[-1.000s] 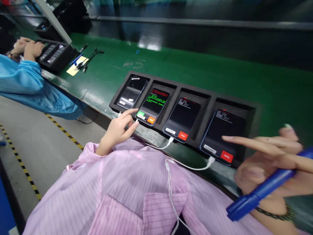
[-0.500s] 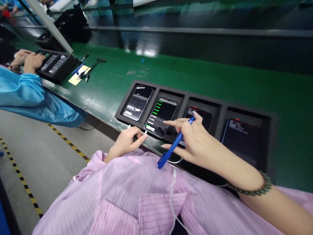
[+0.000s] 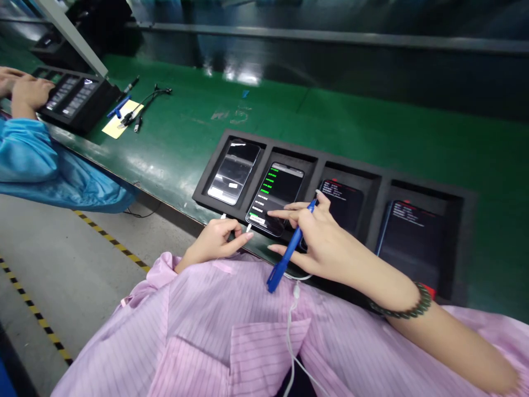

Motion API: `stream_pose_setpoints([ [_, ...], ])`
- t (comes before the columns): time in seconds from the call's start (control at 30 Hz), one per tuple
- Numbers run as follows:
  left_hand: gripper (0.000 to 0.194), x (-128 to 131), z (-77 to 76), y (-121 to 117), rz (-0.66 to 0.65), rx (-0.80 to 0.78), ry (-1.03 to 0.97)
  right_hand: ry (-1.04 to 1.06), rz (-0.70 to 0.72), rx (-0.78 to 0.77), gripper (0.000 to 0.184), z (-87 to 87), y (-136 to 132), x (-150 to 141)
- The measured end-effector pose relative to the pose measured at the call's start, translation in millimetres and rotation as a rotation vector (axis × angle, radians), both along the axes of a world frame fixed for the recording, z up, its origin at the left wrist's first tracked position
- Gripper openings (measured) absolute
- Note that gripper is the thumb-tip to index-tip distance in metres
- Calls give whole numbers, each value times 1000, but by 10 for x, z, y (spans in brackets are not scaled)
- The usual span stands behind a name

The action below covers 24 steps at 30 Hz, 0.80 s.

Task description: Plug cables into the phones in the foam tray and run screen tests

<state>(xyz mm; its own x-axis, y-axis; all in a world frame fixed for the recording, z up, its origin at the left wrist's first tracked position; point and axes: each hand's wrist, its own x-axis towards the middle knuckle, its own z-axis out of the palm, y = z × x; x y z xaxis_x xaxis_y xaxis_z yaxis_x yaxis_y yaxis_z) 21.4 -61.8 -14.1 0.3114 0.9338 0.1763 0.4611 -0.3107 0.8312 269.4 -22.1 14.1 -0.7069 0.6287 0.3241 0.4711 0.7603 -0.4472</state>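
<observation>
My right hand (image 3: 318,234) holds a blue pen (image 3: 289,251) slanted across its fingers. Its index fingertip is on or just over the lower screen of a phone (image 3: 283,190) showing green and white text lines. My left hand (image 3: 217,240), fingers curled, is at the tray's front edge with thumb and index around a white cable plug (image 3: 249,227) below that phone; their exact contact is partly hidden. To the left lies a phone with a dark, reflective screen (image 3: 233,171). Two phones with red and white text, a partly covered one (image 3: 343,201) and a far-right one (image 3: 409,237), share the black tray (image 3: 268,146).
White cables (image 3: 291,325) hang over my pink striped garment. On the green bench (image 3: 177,138), a yellow note (image 3: 118,121) lies under black cables (image 3: 144,105) and a blue pen. At the left, a co-worker's hands (image 3: 31,91) are over another black tray (image 3: 82,113) of phones.
My right index finger has moved slightly left and down on the lit phone's screen. My left hand has barely moved. The view has shifted a little.
</observation>
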Motion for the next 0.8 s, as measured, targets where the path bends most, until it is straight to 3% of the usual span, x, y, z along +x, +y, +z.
stream_pose_setpoints([
  [0.17, 36, 5, -11, -6, 8, 70, -7, 30, 5, -64, 33, 99, -18, 45],
  [0.27, 35, -4, -5, -8, -3, 116, 15, 100, -85, -92, 33, 191, -37, 244],
  [0.4, 34, -23, -1, -6, 11, 185, 89, 173, -389, -102, 32, 281, -197, 743],
  [0.57, 36, -44, 13, -15, 91, 319, 138, 364, -891, -27, 55, 288, -620, 1230],
  [0.7, 33, -44, 49, -42, 213, 529, 56, 560, -1104, 32, 57, 158, -831, 1392],
  [0.8, 31, 4, 104, -56, 230, 608, -9, 574, -1151, 26, 54, 12, -850, 1489],
])
